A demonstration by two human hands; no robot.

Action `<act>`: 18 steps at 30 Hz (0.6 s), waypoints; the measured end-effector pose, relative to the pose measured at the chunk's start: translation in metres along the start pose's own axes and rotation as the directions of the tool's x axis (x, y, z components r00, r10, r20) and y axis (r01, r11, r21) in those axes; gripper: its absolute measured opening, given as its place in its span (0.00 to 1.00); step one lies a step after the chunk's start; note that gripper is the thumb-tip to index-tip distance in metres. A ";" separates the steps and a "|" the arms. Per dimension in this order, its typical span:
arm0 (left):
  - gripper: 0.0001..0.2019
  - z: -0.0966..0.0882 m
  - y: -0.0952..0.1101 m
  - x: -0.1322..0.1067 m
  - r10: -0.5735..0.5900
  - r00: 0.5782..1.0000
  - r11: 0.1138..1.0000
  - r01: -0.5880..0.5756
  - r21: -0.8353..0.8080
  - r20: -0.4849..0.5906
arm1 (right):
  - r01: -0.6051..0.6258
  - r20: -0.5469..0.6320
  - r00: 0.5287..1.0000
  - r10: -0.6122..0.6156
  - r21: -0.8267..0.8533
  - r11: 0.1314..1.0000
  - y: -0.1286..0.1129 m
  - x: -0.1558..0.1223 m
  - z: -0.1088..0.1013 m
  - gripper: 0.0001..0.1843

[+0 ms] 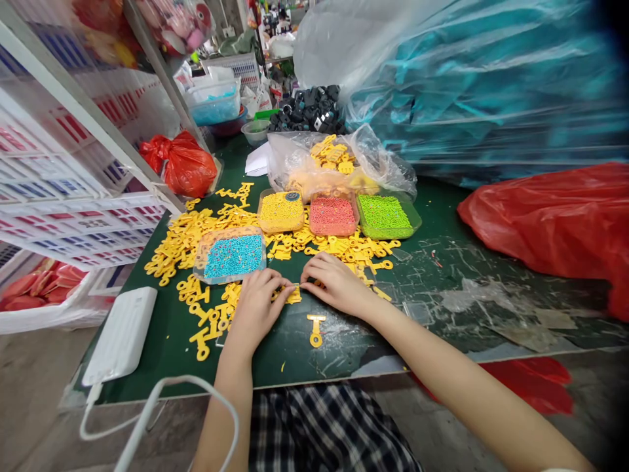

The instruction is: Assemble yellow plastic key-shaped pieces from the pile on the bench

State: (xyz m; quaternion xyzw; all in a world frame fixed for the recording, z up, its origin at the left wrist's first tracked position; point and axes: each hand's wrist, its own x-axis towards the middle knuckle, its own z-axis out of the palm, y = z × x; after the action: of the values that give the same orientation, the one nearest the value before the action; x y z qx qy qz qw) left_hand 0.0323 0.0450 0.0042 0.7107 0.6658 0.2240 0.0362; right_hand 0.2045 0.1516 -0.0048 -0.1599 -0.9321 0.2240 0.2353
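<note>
Between my two hands, low over the table, is a small yellow plastic piece (295, 294). My left hand (258, 303) pinches its left side, thumb against fingers. At its right edge are the bent, closed fingertips of my right hand (330, 282); whatever they hold is too small to make out. Nearer me, a yellow T-shaped piece with a ring end (316, 330) lies alone. Just beyond my left hand stands a clear tray of blue beads (234, 255). Behind it are trays of yellow beads (281, 211), red beads (333, 216) and green beads (384, 216).
Loose yellow pieces (189, 239) spread around the trays, and a clear bag (289, 157) holds more. A white power bank (120, 334) with a cable lies at left. Red plastic (550, 216) and a large wrapped teal bundle (491, 98) border the right. Crates (83, 229) stand left.
</note>
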 end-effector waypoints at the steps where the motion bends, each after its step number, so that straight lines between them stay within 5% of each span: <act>1: 0.08 0.000 -0.001 -0.001 -0.009 1.000 1.000 0.009 0.009 0.018 | 0.012 0.016 1.000 -0.012 0.002 1.000 -0.001 0.001 0.002 0.06; 9: 0.08 0.000 0.000 -0.004 -0.067 0.990 0.995 0.075 -0.059 0.122 | 0.040 0.062 0.997 -0.042 0.033 0.999 0.001 0.004 0.007 0.04; 18: 0.09 -0.002 -0.004 -0.004 -0.096 0.995 0.995 0.097 -0.032 0.004 | 0.053 0.066 0.996 -0.054 0.014 0.999 -0.004 0.003 0.007 0.05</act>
State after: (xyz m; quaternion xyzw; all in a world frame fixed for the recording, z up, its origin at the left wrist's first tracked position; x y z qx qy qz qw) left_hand 0.0276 0.0414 0.0039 0.6774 0.6957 0.2318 0.0592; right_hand 0.1975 0.1467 -0.0072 -0.1261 -0.9420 0.2283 0.2111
